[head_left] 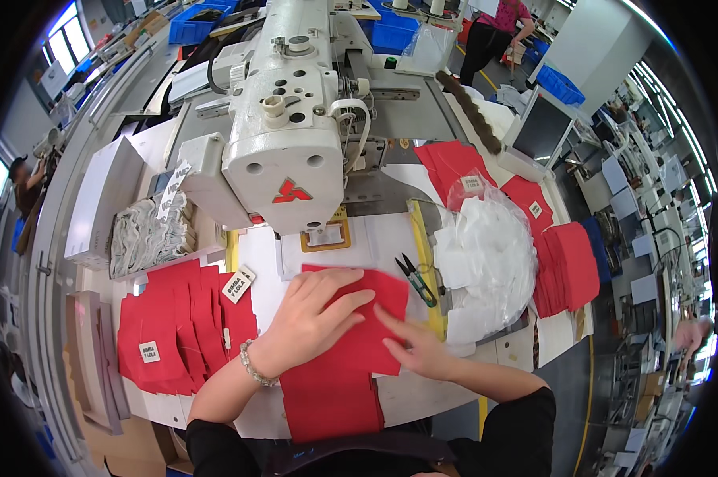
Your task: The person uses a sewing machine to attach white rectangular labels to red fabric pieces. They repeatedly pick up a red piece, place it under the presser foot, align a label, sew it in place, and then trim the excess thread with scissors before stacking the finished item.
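Note:
A red fabric piece (367,342) lies on the white work surface in front of the sewing machine head (283,151). My left hand (315,314) rests on its upper left part with fingers stretched out and a beaded bracelet at the wrist. At the piece's right side, my right hand (418,347) touches or hovers just over the cloth, fingers apart and slightly smeared by motion. Just below, a stack of red fabric pieces (331,407) reaches the table's near edge. Thread snips (416,281) with dark blades and green handles lie right of the cloth.
Labelled red pieces (164,326) are piled at left, beside two loose white labels (236,285). A box of folded labels (150,236) stands behind them. At right are a plastic bag of white pieces (490,262), another red stack (567,268) and a monitor (540,127).

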{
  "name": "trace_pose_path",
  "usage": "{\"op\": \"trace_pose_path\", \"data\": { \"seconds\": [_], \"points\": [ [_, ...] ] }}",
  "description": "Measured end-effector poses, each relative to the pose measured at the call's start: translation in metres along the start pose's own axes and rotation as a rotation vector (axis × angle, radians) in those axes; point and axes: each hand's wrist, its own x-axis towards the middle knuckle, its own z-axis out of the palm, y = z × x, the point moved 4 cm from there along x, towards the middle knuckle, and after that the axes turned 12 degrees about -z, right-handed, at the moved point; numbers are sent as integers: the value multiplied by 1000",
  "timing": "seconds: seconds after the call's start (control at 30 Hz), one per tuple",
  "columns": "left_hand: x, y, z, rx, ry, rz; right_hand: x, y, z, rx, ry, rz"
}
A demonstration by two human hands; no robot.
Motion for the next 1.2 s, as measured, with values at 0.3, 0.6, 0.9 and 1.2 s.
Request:
{"op": "trace_pose_path", "data": {
  "seconds": [0.3, 0.6, 0.9, 1.2],
  "points": [
    [-26, -33, 76, 249, -171, 141, 15, 37, -60, 353, 307, 194],
    [-14, -46, 80, 421, -1, 404, 25, 59, -76, 247, 203, 264],
    [-8, -71, 76, 559, 14, 285, 77, 62, -77, 432, 324, 57],
    [-31, -109, 55, 681, 28, 32, 93, 57, -45, -400, -145, -241]
  ]
}}
